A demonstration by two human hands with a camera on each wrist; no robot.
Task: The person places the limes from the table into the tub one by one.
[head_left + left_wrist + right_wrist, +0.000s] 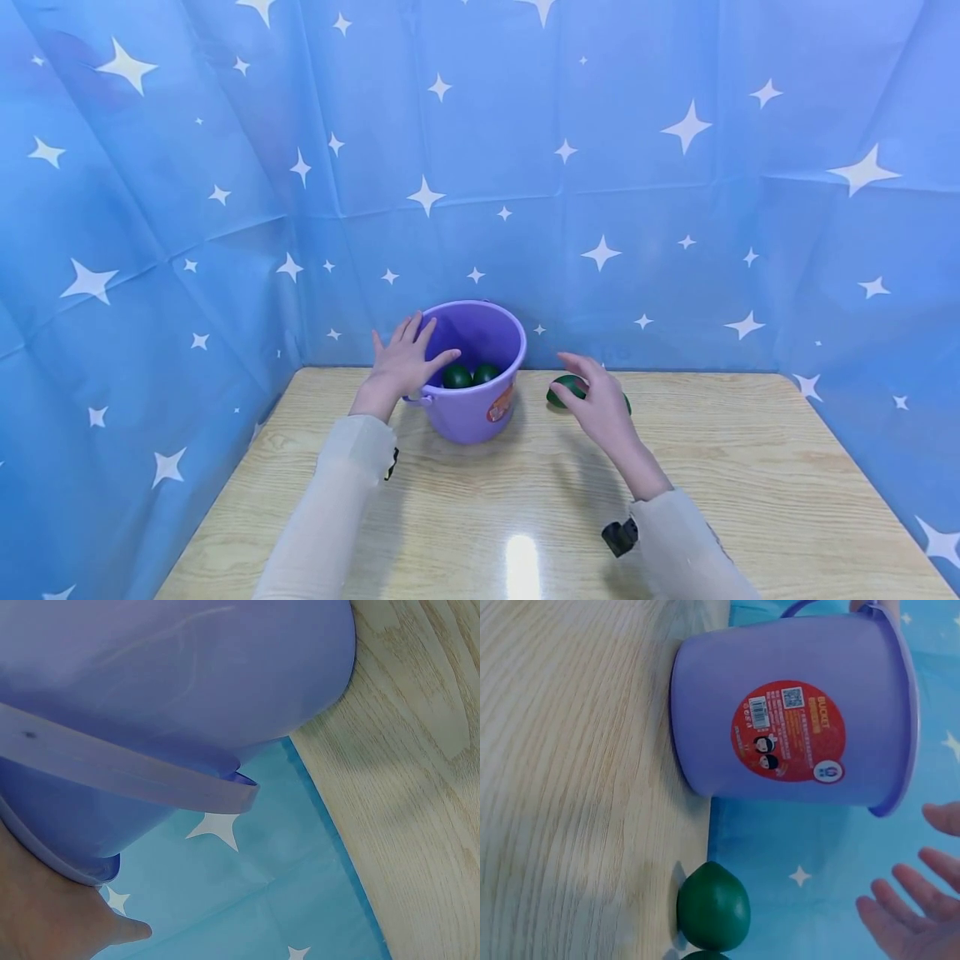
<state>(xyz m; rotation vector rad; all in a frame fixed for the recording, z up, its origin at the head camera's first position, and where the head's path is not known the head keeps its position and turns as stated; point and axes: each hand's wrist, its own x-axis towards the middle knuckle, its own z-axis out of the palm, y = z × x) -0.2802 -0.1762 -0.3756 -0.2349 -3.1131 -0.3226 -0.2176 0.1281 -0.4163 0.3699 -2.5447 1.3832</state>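
A purple bucket point(461, 417) with a red round label point(787, 731) stands upright near the table's back edge. Inside it lie two smooth dark green fruits, one left point(456, 377) and one right point(487, 372). My left hand point(397, 367) rests at the bucket's left rim, fingers spread and thumb over the opening. To the right of the bucket, my right hand point(602, 412) hovers above the table, fingers loosely bent and holding nothing. Beneath and behind it are a green fruit point(714, 907) with a pointed tip and another green fruit point(705, 955), mostly cut off in the right wrist view.
The light wooden table point(480, 500) ends at a blue curtain point(510, 150) with white stars, which hangs at the back and both sides. A purple handle point(127, 761) hangs along the bucket's side in the left wrist view.
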